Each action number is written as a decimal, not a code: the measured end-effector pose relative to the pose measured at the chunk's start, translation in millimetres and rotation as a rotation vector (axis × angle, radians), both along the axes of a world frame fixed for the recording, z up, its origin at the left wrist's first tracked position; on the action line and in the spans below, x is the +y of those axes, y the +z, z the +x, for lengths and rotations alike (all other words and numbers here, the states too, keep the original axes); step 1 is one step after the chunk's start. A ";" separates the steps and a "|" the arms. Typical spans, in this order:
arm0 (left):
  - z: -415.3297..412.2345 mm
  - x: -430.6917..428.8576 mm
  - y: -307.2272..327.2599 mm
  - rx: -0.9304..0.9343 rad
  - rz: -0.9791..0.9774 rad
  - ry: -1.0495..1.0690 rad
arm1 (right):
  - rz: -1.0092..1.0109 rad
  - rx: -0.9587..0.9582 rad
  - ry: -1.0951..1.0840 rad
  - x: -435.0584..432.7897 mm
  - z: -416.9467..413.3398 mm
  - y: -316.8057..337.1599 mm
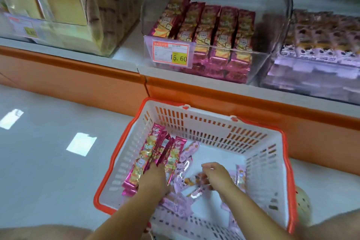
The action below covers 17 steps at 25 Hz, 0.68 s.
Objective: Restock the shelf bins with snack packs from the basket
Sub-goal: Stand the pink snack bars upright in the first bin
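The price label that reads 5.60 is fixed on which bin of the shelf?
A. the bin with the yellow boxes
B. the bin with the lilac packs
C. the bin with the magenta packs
C: the price label sits on the front left of the clear bin that holds the row of magenta packs, in the middle of the shelf.

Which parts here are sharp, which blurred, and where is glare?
Head view: the red-bordered price tag reads sharply; the yellow boxes at upper left and the lilac packs in the right clear bin are smeared; two white reflections glare on the glossy grey floor; the left hand gripping pink snack packs looks soft.
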<state>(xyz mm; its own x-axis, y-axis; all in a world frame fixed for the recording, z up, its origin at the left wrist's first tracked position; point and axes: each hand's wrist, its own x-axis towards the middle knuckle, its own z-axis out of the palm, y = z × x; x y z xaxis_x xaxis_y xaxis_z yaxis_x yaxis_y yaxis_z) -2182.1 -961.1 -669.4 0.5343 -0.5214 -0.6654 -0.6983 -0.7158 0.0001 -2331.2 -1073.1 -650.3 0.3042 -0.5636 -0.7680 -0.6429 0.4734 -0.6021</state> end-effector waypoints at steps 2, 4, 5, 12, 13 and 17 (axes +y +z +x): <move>-1.2 -3.2 1.2 -0.009 0.010 -0.007 | 0.020 0.003 0.021 -1.5 -2.0 -0.5; 1.0 -4.5 7.2 0.059 -0.003 0.050 | 0.036 0.008 0.034 -3.1 -3.2 -6.8; 1.4 -5.0 12.3 0.119 -0.016 0.068 | 0.064 -0.006 0.035 -2.0 -3.3 -7.7; -29.1 2.2 39.4 0.373 -0.342 0.090 | 0.096 -0.265 -0.119 4.6 3.9 -11.8; -30.7 4.7 43.2 0.480 -0.404 0.173 | 0.091 -0.286 -0.142 2.6 3.6 -10.2; -17.2 17.9 51.1 0.846 -0.473 0.463 | 0.147 -0.413 -0.232 -2.4 -0.7 6.3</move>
<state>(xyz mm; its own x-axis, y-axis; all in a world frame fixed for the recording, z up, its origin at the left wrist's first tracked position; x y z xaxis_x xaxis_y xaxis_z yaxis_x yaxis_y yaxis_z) -2199.4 -943.3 -618.3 0.2065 -0.6878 -0.6959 -0.0026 -0.7116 0.7025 -2331.9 -1075.5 -644.0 0.4793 -0.5473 -0.6861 -0.2320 0.6749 -0.7005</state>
